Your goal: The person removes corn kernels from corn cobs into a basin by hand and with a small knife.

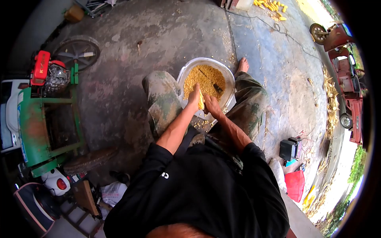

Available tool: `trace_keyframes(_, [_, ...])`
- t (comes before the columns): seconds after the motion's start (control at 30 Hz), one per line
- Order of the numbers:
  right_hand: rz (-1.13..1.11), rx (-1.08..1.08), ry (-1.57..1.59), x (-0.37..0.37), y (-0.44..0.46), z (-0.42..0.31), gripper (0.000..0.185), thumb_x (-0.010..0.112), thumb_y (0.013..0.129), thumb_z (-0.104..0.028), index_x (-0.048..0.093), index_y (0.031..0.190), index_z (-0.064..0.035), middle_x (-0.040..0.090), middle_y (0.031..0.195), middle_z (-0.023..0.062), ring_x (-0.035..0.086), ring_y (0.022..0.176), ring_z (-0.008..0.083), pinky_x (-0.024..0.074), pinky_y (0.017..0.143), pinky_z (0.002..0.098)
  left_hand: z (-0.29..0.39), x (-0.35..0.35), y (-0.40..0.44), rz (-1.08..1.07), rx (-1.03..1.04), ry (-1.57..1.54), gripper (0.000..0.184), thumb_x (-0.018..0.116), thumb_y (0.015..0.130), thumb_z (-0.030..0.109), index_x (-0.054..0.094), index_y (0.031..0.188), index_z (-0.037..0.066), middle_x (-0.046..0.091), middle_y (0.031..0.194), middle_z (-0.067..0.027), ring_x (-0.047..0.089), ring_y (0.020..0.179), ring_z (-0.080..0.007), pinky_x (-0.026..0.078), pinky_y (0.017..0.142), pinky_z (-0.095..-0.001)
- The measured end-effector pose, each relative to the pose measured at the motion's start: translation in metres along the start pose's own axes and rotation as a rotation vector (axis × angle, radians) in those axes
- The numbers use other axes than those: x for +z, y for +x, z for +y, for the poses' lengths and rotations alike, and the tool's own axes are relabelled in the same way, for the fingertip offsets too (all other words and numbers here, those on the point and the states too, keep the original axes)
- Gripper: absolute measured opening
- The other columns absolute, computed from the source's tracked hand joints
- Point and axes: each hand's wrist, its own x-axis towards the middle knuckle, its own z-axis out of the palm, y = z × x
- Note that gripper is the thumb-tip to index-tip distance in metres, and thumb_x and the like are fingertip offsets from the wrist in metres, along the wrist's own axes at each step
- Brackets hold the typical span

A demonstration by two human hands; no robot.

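A yellow corn cob point(201, 101) stands between my two hands, over the near part of a round white basin point(184, 70). My left hand point(194, 97) is wrapped round the cob from the left. Against the cob's right side, my right hand point(211, 104) has its fingers curled; whether it grips the cob or something small is hidden. Loose corn kernels point(202, 81) fill much of the basin, and a dark object point(217, 88) lies on them at the right. The basin sits on the floor between my legs in camouflage trousers.
Scattered kernels point(201, 125) lie on the floor near the basin. A green machine point(33, 123) with a red engine stands left. More cobs point(272, 6) lie at the top right. A black box point(287, 150), a red bag point(295, 185) and a red vehicle point(351, 83) are right.
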Motion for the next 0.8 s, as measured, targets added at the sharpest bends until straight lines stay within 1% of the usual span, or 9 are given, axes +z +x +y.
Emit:
trace_keyframes(0.1, [0.010,-0.003,0.022,-0.006,0.001,-0.006,0.047,0.043,0.100,-0.040,0.057,0.084,0.0015,0.056,0.061,0.0081,0.054,0.047,0.0183,0.0425,0.044,0.0328,0.010,0.006,-0.014,-0.023,0.073,0.027,0.080,0.051,0.087,0.069,0.057,0.115,-0.005,0.063,0.095,-0.0136,0.064,0.077,-0.0225,0.052,0.063,-0.0376])
trace_keyframes(0.17, [0.007,0.062,0.155,-0.011,0.002,-0.011,0.042,0.045,0.100,-0.037,0.059,0.097,0.0031,0.060,0.078,0.0083,0.061,0.065,0.0183,0.0504,0.052,0.0322,0.015,0.007,-0.017,-0.031,0.062,0.025,0.082,0.051,0.087,0.070,0.055,0.118,-0.005,0.063,0.098,-0.0146,0.064,0.083,-0.0226,0.052,0.068,-0.0387])
trace_keyframes(0.27, [0.071,-0.039,0.365,-0.018,0.014,-0.009,0.043,0.046,0.100,-0.035,0.059,0.115,0.0044,0.060,0.094,0.0087,0.063,0.083,0.0189,0.0566,0.066,0.0342,0.008,-0.001,0.009,-0.051,0.078,-0.034,0.077,0.048,0.088,0.070,0.047,0.132,0.007,0.064,0.096,-0.0108,0.066,0.078,-0.0237,0.055,0.064,-0.0368])
trace_keyframes(0.37, [0.139,-0.151,0.225,-0.033,0.020,-0.010,0.046,0.046,0.100,-0.032,0.053,0.130,0.0034,0.059,0.101,0.0087,0.061,0.092,0.0191,0.0580,0.076,0.0364,0.014,0.001,-0.006,0.038,0.128,-0.028,0.073,0.047,0.089,0.069,0.046,0.132,0.010,0.062,0.094,-0.0108,0.067,0.079,-0.0252,0.057,0.065,-0.0396])
trace_keyframes(0.4, [0.164,-0.167,0.162,-0.038,0.026,-0.004,0.050,0.047,0.100,-0.036,0.053,0.132,0.0014,0.059,0.103,0.0075,0.059,0.093,0.0182,0.0568,0.074,0.0356,0.020,0.000,-0.017,-0.063,0.058,-0.121,0.067,0.047,0.090,0.067,0.048,0.127,0.012,0.061,0.087,-0.0106,0.066,0.076,-0.0256,0.057,0.064,-0.0412])
trace_keyframes(0.57, [0.230,-0.093,-0.076,-0.052,0.041,0.020,0.052,0.049,0.097,-0.042,0.059,0.127,-0.0015,0.058,0.106,0.0066,0.056,0.094,0.0178,0.0533,0.071,0.0333,0.013,-0.002,-0.010,-0.149,-0.010,-0.235,0.054,0.051,0.092,0.060,0.049,0.116,0.012,0.060,0.079,-0.0095,0.064,0.071,-0.0244,0.056,0.060,-0.0397])
trace_keyframes(0.63, [0.307,-0.023,0.032,-0.041,0.027,0.004,0.045,0.048,0.097,-0.037,0.065,0.106,0.0041,0.061,0.081,0.0075,0.058,0.076,0.0128,0.0492,0.063,0.0308,0.011,0.000,-0.009,-0.177,-0.007,-0.274,0.047,0.053,0.093,0.053,0.049,0.112,0.010,0.061,0.079,-0.0095,0.063,0.069,-0.0236,0.056,0.060,-0.0383])
trace_keyframes(0.73, [0.136,0.080,0.395,-0.034,0.019,-0.004,0.044,0.052,0.097,-0.039,0.061,0.108,0.0027,0.065,0.092,0.0088,0.064,0.079,0.0183,0.0547,0.069,0.0315,0.013,0.000,-0.013,-0.341,0.070,-0.200,0.028,0.053,0.090,0.024,0.051,0.107,0.003,0.063,0.084,-0.0111,0.063,0.070,-0.0219,0.055,0.064,-0.0347])
trace_keyframes(0.8, [0.040,0.151,0.477,-0.033,0.017,-0.009,0.042,0.054,0.097,-0.040,0.061,0.104,0.0004,0.064,0.087,0.0058,0.063,0.073,0.0161,0.0543,0.067,0.0297,0.006,-0.001,-0.009,-0.406,0.109,-0.127,0.026,0.053,0.090,0.021,0.051,0.108,0.003,0.063,0.084,-0.0106,0.063,0.070,-0.0215,0.055,0.064,-0.0344])
